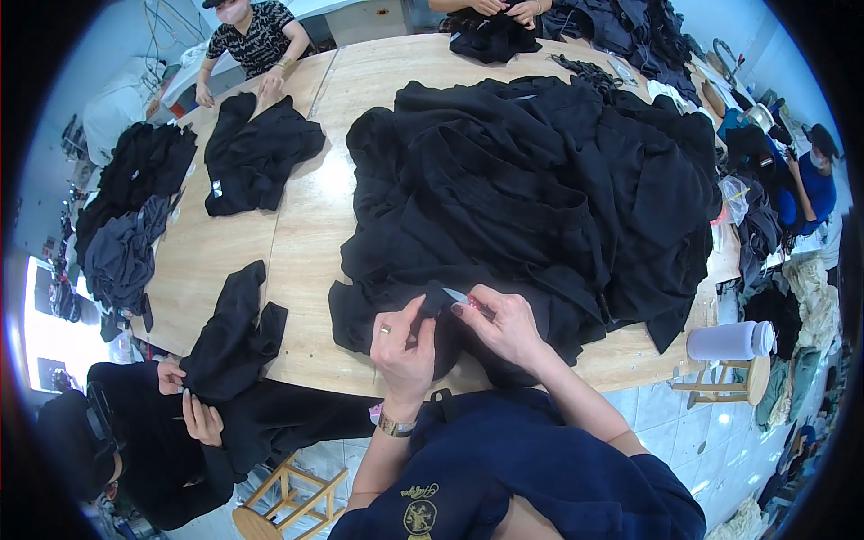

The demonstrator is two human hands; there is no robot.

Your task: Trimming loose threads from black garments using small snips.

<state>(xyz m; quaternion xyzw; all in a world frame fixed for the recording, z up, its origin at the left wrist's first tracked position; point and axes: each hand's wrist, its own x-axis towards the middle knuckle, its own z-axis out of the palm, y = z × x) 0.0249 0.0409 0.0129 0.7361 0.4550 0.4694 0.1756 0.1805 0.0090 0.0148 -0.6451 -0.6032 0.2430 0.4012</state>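
Near the table's front edge, my left hand (402, 349) pinches the edge of a black garment (387, 306) between thumb and fingers. Close beside it, my right hand (500, 324) is closed around small thread snips (457, 296) with a red handle. Their pale metal blade points left, toward the cloth at my left fingertips. Whether the blade touches the fabric I cannot tell. Both hands are over the near side of a large heap of black garments (513, 180), and part of the held garment hangs toward my lap.
A wooden table (310, 315) carries the heap. People work at left (108, 441), far left (252, 40) and far side, each handling black cloth. More garments (130, 207) pile at the left edge. A white bottle (731, 341) and wooden stool (733, 382) stand at right.
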